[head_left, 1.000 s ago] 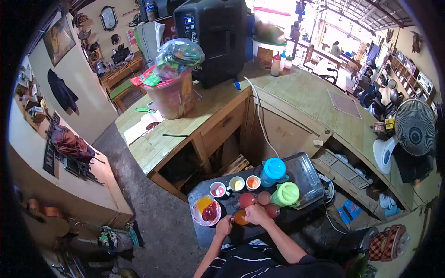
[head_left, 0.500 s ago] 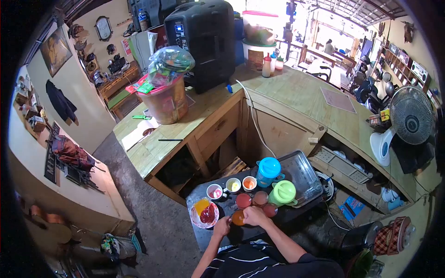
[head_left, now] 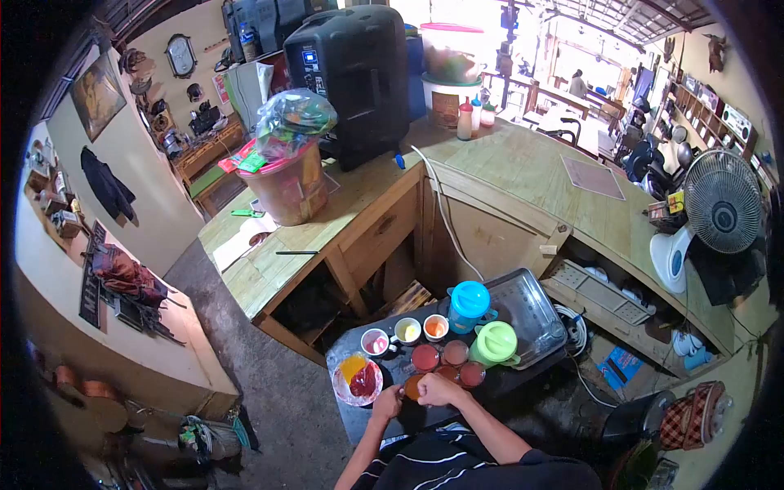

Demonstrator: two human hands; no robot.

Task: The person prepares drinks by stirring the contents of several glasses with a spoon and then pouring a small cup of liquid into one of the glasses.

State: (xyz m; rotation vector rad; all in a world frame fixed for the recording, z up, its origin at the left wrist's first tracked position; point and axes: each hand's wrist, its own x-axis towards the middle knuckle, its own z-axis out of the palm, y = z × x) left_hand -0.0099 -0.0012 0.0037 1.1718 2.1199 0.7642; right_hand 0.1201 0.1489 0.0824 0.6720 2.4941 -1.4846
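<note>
My left hand (head_left: 389,402) is closed at the left side of a glass of orange-brown drink (head_left: 413,386), near the low dark table's front edge. Over that glass, my right hand (head_left: 439,388) is closed in a fist; anything inside it is hidden. Several glasses of reddish drink (head_left: 425,357) stand just behind. To the left is a bowl (head_left: 358,380) with yellow and red contents. Three cups (head_left: 407,330) with pink, yellow and orange contents line up behind the glasses. A blue-lidded pitcher (head_left: 469,306) and a green pitcher (head_left: 495,344) stand to the right.
A metal tray (head_left: 531,318) lies at the low table's right end. Beyond it stands a wooden counter (head_left: 490,167) with a black speaker (head_left: 351,86), a pink bucket (head_left: 287,192) and sauce bottles (head_left: 465,119). A fan (head_left: 723,204) is at the right. A person (head_left: 577,84) is far back.
My right hand has shifted slightly left over the orange-brown glass, and another reddish glass now shows behind it. The whole view has shifted a little.
</note>
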